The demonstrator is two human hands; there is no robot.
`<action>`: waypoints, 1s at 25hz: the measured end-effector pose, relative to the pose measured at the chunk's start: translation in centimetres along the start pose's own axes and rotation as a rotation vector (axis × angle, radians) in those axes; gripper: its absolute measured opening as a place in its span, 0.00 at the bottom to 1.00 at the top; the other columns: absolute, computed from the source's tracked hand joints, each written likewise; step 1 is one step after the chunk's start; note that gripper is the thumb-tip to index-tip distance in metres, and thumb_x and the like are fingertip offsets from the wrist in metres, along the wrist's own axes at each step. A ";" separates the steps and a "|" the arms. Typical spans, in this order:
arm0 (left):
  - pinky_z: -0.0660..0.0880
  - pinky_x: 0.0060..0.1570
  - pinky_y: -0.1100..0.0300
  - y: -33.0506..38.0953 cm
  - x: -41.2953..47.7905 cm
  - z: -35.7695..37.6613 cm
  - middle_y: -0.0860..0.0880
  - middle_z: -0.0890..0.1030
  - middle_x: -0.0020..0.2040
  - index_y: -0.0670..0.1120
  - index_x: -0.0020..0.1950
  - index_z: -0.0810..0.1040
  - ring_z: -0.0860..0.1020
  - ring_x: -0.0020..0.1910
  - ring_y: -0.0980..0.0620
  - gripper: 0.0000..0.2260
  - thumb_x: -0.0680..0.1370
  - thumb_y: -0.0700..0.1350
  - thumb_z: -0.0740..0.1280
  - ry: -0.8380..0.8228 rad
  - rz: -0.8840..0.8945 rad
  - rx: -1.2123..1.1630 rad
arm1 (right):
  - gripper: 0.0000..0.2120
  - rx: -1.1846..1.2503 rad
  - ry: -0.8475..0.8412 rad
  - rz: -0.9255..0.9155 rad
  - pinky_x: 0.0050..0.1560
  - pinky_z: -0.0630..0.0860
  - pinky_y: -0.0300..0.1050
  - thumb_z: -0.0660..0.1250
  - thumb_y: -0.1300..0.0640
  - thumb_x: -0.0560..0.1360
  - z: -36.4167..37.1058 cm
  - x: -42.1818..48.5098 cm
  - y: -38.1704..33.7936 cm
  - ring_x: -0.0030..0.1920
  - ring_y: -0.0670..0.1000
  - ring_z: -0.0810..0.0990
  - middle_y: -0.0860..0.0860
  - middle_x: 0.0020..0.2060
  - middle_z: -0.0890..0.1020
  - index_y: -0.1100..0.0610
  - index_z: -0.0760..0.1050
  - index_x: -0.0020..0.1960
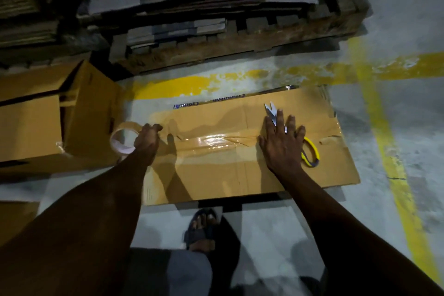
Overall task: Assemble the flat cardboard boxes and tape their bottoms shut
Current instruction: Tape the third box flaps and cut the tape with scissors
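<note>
A brown box (pixel 216 173) lies on the floor (pixel 413 113), right in front of the person. A shiny strip of tape (pixel 216 143) runs along the seam in the middle of the box.

The left hand (pixel 147 138) is at the left edge of the box. Its grip is curled round a tape roll (pixel 123 125), and the strip runs from there across the seam.

The right hand (pixel 281 146) lies flat on the box at the right end of the strip. Its grip is wide, with the fingers straight and spread. Scissors (pixel 314 149) lie under this hand. The blades poke out past the fingers, and the yellow handle shows on the right side.

Another box (pixel 91 108) stands just to the left. Behind, a big stack of flat cardboard (pixel 192 7) sits on a pallet (pixel 216 49). Yellow lines (pixel 374 127) are painted on the floor. A foot in a sandal (pixel 201 230) stands near the box.
</note>
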State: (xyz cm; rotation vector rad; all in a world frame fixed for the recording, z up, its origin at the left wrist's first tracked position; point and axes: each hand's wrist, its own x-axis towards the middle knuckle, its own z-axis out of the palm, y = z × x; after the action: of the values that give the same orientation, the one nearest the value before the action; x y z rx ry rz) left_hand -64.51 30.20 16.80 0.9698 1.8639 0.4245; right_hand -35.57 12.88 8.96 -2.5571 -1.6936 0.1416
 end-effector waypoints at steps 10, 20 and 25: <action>0.72 0.61 0.42 3.1 -4.6 12.8 0.39 0.77 0.57 0.53 0.48 0.73 0.75 0.58 0.39 0.16 0.63 0.57 0.63 -0.224 0.259 0.104 | 0.31 -0.040 -0.040 0.150 0.70 0.49 0.74 0.50 0.41 0.81 -1.9 4.1 7.2 0.75 0.71 0.54 0.62 0.78 0.54 0.58 0.58 0.78; 0.68 0.46 0.54 13.0 -15.8 8.3 0.50 0.78 0.60 0.55 0.66 0.71 0.77 0.56 0.49 0.20 0.74 0.49 0.66 -0.299 0.378 -0.166 | 0.27 1.230 -0.235 0.285 0.69 0.63 0.57 0.55 0.44 0.83 -14.6 5.9 -2.8 0.73 0.63 0.65 0.57 0.77 0.62 0.52 0.57 0.79; 0.65 0.45 0.56 13.0 -22.7 -1.1 0.52 0.80 0.47 0.62 0.56 0.74 0.77 0.48 0.51 0.14 0.76 0.44 0.67 -0.561 0.582 -0.101 | 0.18 1.884 -0.628 0.211 0.52 0.80 0.63 0.61 0.59 0.79 -22.4 2.1 -5.5 0.55 0.63 0.82 0.62 0.58 0.80 0.59 0.69 0.68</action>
State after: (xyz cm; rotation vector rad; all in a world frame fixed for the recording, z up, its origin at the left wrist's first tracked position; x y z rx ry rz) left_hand -54.59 20.87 39.11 1.3921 1.0344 0.5158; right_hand -37.24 16.77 31.70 -1.0967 -0.4717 1.6360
